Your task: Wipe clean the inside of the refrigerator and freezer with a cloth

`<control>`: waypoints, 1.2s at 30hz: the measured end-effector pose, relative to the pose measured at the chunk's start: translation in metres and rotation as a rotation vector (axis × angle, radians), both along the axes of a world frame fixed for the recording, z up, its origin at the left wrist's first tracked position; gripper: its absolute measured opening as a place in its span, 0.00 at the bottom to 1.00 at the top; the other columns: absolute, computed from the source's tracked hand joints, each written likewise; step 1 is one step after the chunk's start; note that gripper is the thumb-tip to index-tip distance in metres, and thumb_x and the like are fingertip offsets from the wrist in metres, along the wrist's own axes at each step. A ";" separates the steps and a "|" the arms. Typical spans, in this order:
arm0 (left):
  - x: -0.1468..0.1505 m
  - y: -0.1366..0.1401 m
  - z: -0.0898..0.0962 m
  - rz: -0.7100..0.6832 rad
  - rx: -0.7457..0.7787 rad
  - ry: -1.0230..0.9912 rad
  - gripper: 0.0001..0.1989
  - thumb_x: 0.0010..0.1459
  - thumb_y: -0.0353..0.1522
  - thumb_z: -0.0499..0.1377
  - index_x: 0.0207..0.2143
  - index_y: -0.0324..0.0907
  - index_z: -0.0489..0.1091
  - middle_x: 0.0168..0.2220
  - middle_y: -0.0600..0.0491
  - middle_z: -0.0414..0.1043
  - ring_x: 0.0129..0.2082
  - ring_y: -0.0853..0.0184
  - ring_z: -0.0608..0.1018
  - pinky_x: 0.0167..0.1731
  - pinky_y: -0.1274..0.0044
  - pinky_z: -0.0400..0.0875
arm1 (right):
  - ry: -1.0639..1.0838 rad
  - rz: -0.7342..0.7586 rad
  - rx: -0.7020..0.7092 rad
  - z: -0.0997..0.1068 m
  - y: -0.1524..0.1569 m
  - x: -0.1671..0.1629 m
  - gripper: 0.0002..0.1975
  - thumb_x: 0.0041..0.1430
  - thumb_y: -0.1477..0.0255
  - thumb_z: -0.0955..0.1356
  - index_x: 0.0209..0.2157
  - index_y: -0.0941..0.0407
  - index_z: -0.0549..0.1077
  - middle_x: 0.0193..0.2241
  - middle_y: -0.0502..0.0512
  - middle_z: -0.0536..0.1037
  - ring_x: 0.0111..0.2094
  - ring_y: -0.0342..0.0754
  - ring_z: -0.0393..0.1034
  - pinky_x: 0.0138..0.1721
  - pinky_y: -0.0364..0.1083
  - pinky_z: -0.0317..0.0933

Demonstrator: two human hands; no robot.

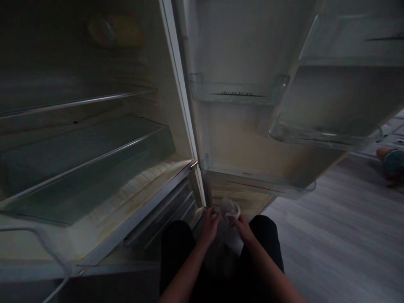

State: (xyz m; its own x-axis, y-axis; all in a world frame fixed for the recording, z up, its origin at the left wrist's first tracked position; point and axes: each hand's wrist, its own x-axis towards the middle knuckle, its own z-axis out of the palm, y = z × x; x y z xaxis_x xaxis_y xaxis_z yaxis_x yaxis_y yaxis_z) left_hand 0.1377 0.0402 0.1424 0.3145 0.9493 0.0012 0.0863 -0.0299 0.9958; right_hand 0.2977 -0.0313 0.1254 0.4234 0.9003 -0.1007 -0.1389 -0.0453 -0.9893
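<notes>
My right hand (241, 225) is closed on a crumpled whitish cloth (229, 206), which bunches up above the fingers. Just left of it, my left hand (211, 221) has its fingers drawn together; whether they pinch a bit of the cloth or something small is too dark to tell. Both hands are low, between my knees, by the hinge side of an open fridge. The upper fridge door (233, 134) stands open above them, and the lower door (240, 198) is open behind the cloth.
On the left, the stained fridge compartment holds glass shelves (85, 158) and a yellowish item (115, 31). Clear door bins (240, 93) jut from the open door. A pale cable (47, 244) hangs at lower left. At far right a person (393, 162) is partly visible above the wood-pattern floor (334, 235).
</notes>
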 end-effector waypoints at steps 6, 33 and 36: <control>-0.047 0.002 -0.002 0.077 -0.230 -0.059 0.36 0.52 0.62 0.62 0.47 0.41 0.75 0.43 0.44 0.83 0.43 0.53 0.85 0.46 0.62 0.80 | 0.052 0.677 0.130 0.037 0.010 -0.031 0.44 0.49 0.42 0.77 0.61 0.53 0.76 0.59 0.63 0.78 0.59 0.59 0.73 0.66 0.61 0.61; -0.051 0.013 0.131 -0.219 0.373 0.311 0.13 0.67 0.40 0.55 0.38 0.45 0.77 0.33 0.54 0.81 0.33 0.66 0.80 0.38 0.75 0.71 | -0.355 0.391 0.250 0.085 -0.001 -0.059 0.18 0.65 0.63 0.71 0.54 0.54 0.76 0.45 0.55 0.82 0.44 0.51 0.76 0.47 0.47 0.70; -0.051 0.012 0.131 -0.284 0.340 0.291 0.11 0.65 0.37 0.56 0.40 0.44 0.77 0.36 0.54 0.81 0.35 0.66 0.79 0.38 0.76 0.69 | -0.284 0.248 0.200 0.085 0.002 -0.056 0.14 0.68 0.61 0.67 0.37 0.57 0.78 0.31 0.52 0.79 0.33 0.46 0.71 0.35 0.42 0.66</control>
State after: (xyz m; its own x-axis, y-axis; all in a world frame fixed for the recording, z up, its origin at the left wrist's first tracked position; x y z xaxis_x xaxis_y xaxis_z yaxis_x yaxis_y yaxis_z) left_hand 0.0866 0.0523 0.2735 0.5925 0.7878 0.1682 0.2990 -0.4089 0.8622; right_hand 0.2422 -0.0298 0.2102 0.1772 0.9683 0.1758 0.1316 0.1537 -0.9793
